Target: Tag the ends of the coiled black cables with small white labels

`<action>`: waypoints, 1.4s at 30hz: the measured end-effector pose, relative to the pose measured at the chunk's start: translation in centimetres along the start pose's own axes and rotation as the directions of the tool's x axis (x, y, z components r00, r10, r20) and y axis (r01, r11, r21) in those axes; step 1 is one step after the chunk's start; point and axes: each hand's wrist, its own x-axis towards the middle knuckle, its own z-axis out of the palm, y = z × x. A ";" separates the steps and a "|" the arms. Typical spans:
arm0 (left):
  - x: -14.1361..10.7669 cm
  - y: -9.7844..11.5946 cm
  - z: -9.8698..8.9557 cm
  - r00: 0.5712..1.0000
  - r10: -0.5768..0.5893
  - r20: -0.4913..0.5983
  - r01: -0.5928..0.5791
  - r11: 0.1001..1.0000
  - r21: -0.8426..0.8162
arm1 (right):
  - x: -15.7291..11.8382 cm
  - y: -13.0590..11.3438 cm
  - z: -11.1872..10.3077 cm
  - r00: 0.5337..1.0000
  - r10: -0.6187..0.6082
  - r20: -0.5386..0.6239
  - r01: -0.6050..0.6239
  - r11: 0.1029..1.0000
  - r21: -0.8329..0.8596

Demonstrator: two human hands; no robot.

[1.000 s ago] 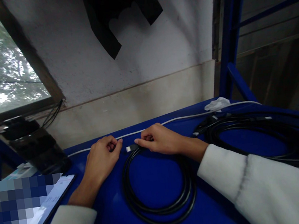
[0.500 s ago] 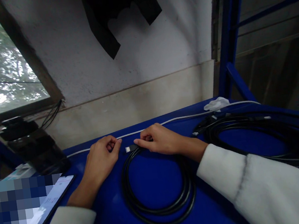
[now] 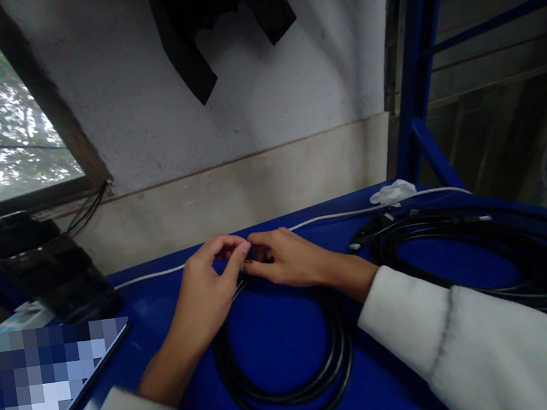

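Observation:
A black cable (image 3: 343, 344) lies in a round coil on the blue tabletop, between my forearms. At the top of this coil my right hand (image 3: 285, 255) has its thumb and fingers closed on the cable near its end. My left hand (image 3: 212, 277) meets it there, thumb and forefinger pinched together. The fingertips of both hands touch or nearly touch. A small dark bit shows between them, too small to name. The cable's plug is hidden behind my fingers.
More black cables (image 3: 533, 302) lie coiled at the right, with crumpled white plastic (image 3: 393, 192) behind them. A white cord (image 3: 335, 215) runs along the table's back edge. At the left stand a dark bottle (image 3: 54, 267) and a partly blurred-out screen (image 3: 76, 392).
My left hand has moved right, from beside the plug to my right hand's fingertips. The plug, visible before, is now covered. My right hand has stayed at the top of the coil.

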 end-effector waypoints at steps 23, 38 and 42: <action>0.0 -1.5 0.1 0.999 -0.037 0.032 0.038 0.998 -0.049 | 0.1 0.4 0.7 0.996 0.060 0.067 -0.074 0.972 0.223; 0.0 -2.1 0.0 0.998 -0.057 0.023 0.058 0.998 -0.037 | 0.1 0.3 0.4 0.993 0.077 0.085 -0.091 0.980 0.179; 0.0 -2.3 0.0 0.997 -0.071 0.035 0.073 0.996 -0.054 | 0.1 0.3 0.4 0.995 0.065 0.077 -0.077 0.982 0.174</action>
